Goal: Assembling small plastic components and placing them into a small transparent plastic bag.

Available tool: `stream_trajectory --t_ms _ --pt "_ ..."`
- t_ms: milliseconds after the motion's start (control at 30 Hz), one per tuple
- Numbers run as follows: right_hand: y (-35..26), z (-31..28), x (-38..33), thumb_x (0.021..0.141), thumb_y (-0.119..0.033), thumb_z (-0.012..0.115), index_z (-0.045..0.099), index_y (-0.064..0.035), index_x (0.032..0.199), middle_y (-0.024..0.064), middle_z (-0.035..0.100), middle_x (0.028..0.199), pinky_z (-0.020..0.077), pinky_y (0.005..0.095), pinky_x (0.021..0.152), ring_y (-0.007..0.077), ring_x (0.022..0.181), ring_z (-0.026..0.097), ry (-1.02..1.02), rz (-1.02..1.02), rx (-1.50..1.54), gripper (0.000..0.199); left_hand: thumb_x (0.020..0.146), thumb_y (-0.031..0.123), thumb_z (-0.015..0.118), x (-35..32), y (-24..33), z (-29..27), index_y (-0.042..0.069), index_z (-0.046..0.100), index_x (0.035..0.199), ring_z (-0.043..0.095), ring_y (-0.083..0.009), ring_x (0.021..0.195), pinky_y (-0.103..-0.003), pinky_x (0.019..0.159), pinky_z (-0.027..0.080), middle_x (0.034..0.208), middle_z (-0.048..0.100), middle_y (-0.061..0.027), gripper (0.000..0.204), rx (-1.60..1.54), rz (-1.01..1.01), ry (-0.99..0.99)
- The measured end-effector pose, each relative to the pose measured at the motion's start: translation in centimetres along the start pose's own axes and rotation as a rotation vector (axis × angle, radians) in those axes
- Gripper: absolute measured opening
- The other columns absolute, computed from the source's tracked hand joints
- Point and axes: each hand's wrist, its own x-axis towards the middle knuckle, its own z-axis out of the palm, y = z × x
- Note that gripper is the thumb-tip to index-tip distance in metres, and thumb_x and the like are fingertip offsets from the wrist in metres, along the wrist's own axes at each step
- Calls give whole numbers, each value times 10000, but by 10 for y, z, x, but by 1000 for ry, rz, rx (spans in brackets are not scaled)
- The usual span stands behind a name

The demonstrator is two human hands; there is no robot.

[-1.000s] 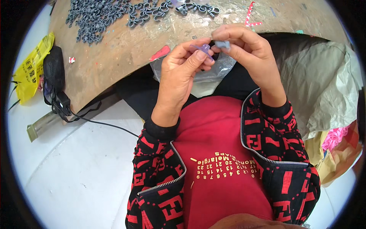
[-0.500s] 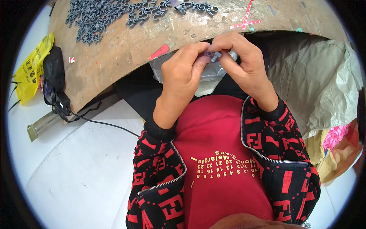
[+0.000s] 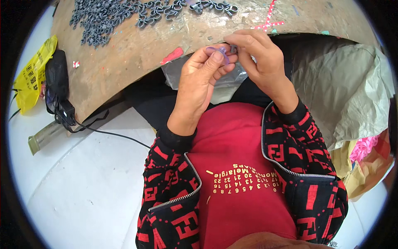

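Note:
My left hand pinches a translucent purple suction cup between thumb and fingers, its small knob facing my right hand. Closed around a small grey plastic clip, my right hand is right beside the cup. The fingers partly hide the clip, and I cannot tell whether it touches the cup. Both hands are just off the near edge of the wooden table, above my lap. A large spread of grey plastic clips lies at the table's far left and middle.
Red-and-white tape forms a cross on the table. At the left are a yellow bag, a black pouch, a cable and a clear bottle. A large pale sack stands at the right, near pink material.
My hands have drawn slightly apart. The left has turned, bringing the purple suction cup into fuller view, while the grey clip has moved up and is now partly covered by my right fingers.

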Motion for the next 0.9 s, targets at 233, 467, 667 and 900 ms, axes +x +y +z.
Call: stream_trajectory --t_ms 233,467,667,900 --pt "4 -5 -5 795 9 587 597 -5 1000 69 607 903 443 245 723 150 826 575 -118 247 482 206 896 170 548 3 3 -9 4 557 1042 607 -157 874 -272 769 510 995 602 -82 222 -217 -104 -53" --pt "-1 -16 4 794 -27 611 609 6 964 60 596 885 421 231 707 137 794 549 -123 168 473 174 887 158 561 4 2 -12 7 552 1037 618 -138 774 -249 667 522 911 620 -86 212 -132 -94 -100" --pt "-11 -19 5 776 -29 617 621 6 940 69 596 843 432 243 658 138 751 550 -120 146 304 168 892 120 546 -3 8 5 -18 519 989 623 -152 689 -240 626 515 839 624 -114 170 263 134 -11" --pt "-13 -28 7 808 -36 591 619 6 957 56 592 856 431 229 686 123 769 546 -252 149 457 157 908 125 517 -6 15 -6 -16 499 1004 619 -145 661 -238 611 508 814 624 -128 172 465 145 -217"
